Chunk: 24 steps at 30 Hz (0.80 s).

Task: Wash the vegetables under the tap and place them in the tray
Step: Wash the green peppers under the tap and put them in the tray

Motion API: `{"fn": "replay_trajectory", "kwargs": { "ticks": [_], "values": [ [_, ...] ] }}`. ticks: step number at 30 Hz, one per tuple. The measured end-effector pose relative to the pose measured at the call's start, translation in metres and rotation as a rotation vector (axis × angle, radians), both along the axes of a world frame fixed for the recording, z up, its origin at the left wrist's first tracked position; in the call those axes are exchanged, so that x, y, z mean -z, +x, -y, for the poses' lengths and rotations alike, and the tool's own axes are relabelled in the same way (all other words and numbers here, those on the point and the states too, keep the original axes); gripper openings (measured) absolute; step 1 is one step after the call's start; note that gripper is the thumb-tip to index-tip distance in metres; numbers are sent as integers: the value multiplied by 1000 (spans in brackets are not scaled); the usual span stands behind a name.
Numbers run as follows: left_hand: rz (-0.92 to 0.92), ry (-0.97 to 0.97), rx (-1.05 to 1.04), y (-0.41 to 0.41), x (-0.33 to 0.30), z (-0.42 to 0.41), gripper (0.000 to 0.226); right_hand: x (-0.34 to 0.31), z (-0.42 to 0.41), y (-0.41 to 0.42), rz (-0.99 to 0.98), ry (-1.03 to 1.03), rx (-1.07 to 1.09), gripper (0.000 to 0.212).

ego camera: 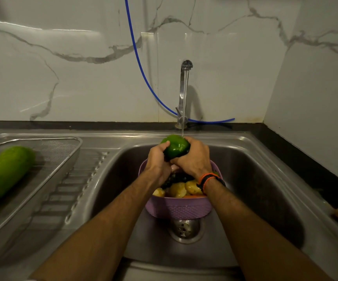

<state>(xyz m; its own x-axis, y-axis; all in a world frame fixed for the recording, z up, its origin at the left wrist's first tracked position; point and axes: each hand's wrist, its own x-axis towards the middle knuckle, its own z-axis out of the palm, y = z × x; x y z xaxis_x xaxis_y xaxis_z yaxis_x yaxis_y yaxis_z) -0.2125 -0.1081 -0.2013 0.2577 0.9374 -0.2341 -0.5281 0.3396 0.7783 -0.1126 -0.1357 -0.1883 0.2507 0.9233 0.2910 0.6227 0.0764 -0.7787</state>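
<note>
Both hands curl their fingers round a green pepper (176, 146) — the left hand (157, 159) wraps it from nine o'clock, thumb up over its top, and the right hand (195, 157) cups it from three o'clock, fingers pressed together round the far side. The pepper sits right under the stream of water (184, 106) falling from the tap (184, 92), which stands at twelve o'clock on the back edge of the sink (265, 179). An orange and black wristband (207, 180) circles the right wrist.

Below the hands, in the sink bowl, stands a purple basket (178, 207) holding potatoes (184, 188) and something dark that cannot be made out; its near wall lies just above the drain (185, 229) at six o'clock.

At nine o'clock, on the draining board, lies a wire mesh tray (62, 151) — a long green gourd (3, 175) rests in it, slanting toward the near left. A blue hose (137, 55) runs down the marble wall (62, 78) and passes behind the tap's base.
</note>
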Motion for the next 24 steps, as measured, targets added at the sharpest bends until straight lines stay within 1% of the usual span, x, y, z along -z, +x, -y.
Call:
{"fn": "replay_trajectory", "kwargs": {
  "ticks": [2,5,7,8,9,11,13,15,19,24],
  "values": [
    [4,-6,20,0,0,0,43,0,0,2,-22,3,14,71],
    [-31,7,24,4,-2,3,41,1,2,1,-5,28,2,70],
    [-79,52,-4,5,-1,1,43,2,2,0,19,45,-14,69],
    [-95,84,-19,5,-1,-1,48,1,1,0,23,51,-18,69],
    [-98,113,-26,5,-1,-3,54,1,0,-1,20,46,-23,73],
    [-80,135,-14,5,-1,-3,60,1,-1,-3,34,19,-49,87],
    [-79,145,-16,6,0,-3,60,0,0,-5,45,-34,-108,99],
    [-95,151,-6,6,1,-4,57,1,1,-4,54,-58,-156,102],
    [-117,145,-18,7,1,-5,58,1,3,-2,67,-35,-150,96],
    [-124,156,-33,7,5,-10,58,-1,7,-3,80,67,-90,74]
  ]
}}
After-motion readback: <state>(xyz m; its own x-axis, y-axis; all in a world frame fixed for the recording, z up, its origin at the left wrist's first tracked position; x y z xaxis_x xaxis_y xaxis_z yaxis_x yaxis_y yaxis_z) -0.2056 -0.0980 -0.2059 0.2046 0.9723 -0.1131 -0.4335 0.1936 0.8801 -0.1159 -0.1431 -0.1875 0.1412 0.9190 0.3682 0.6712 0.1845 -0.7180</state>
